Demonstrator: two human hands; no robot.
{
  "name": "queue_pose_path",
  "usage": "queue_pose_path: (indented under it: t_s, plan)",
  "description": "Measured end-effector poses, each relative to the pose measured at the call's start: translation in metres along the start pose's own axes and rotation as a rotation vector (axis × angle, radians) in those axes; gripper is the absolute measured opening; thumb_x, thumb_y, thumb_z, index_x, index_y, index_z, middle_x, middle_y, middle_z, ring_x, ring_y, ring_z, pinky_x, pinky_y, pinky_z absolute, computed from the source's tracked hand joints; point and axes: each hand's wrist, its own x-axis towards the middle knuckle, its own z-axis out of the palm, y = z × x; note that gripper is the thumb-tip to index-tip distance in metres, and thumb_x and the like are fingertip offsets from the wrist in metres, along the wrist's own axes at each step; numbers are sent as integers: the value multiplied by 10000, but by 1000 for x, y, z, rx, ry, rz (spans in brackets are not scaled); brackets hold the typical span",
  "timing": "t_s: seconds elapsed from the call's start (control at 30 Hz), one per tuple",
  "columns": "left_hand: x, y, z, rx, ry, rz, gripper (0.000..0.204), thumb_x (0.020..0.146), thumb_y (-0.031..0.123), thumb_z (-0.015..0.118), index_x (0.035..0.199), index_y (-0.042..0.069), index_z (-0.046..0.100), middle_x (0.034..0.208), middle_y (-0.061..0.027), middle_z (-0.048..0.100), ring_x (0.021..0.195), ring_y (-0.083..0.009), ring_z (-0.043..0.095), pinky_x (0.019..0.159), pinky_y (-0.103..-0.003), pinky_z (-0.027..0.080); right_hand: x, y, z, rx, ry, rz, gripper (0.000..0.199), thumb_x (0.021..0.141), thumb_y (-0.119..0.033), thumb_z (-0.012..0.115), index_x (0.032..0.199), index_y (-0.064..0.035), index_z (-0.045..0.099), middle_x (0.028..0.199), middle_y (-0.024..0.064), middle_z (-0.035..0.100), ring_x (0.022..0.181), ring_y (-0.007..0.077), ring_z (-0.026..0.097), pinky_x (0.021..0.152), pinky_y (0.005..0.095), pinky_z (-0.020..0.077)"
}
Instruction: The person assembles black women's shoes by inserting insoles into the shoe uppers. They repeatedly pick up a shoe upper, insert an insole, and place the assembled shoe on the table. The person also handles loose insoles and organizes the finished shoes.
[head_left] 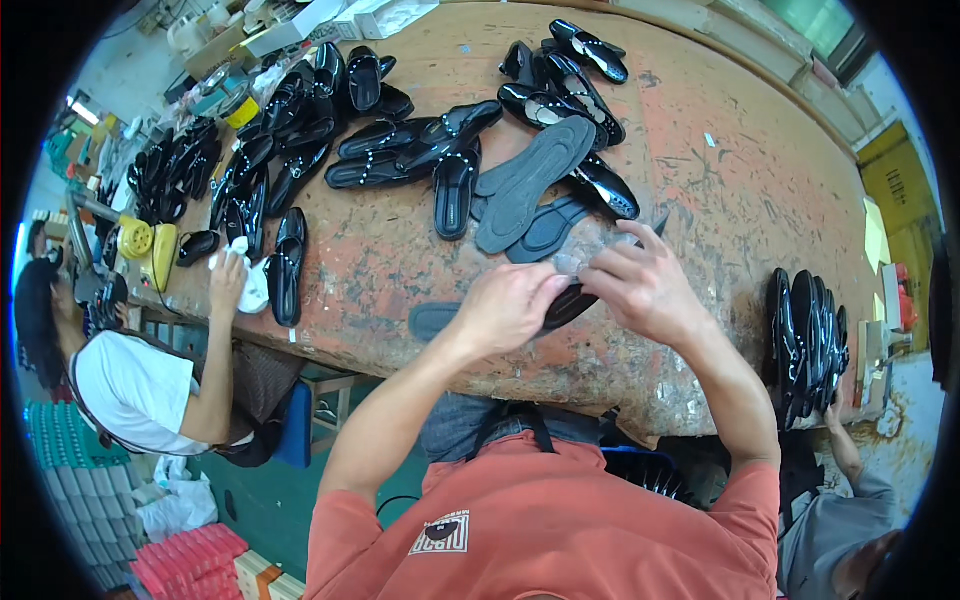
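Note:
My left hand (510, 305) and my right hand (645, 285) meet near the front of the table, fingers closed. Between their fingertips is a small crinkled piece of clear film (572, 265), which both seem to pinch. Just under them lies a dark shoe (568, 308), partly covered by my hands. A dark pointed tip (661, 224) shows beyond my right fingers; I cannot tell what it belongs to. Past my hands, grey insoles (540, 180) are piled, and another grey insole (432, 320) lies beside my left wrist.
Black glossy shoes (420, 140) crowd the worn table (720, 220), with a row of shoes (805, 340) at the right edge. On the left a co-worker's hand (228, 280) holds a white cloth (252, 285) near a yellow device (158, 255). Another person's hand (835, 412) reaches the right-hand row.

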Motion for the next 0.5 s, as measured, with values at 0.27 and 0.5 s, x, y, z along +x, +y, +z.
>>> queue_pose_path:
  t_s: [0.27, 0.5]
  plan:
    - [13, -106, -17, -390, 175, -329, 364, 1092, 346, 649, 1079, -2, 753, 953, -138, 750, 906, -205, 676, 820, -387, 534, -33, -47, 2, 48, 334, -89, 238, 770, -94, 754, 1006, -74, 737, 913, 21, 708, 873, 207, 721, 974, 537, 574]
    - [99, -90, -8, 522, 923, 355, 261, 997, 162, 726, 1190, -6, 679, 944, -139, 675, 876, -389, 673, 850, -489, 546, -86, -9, 39, 445, 186, 1234, 198, 986, -123, 734, 1151, -51, 652, 918, 194, 718, 857, 465, 703, 723, 528, 550]
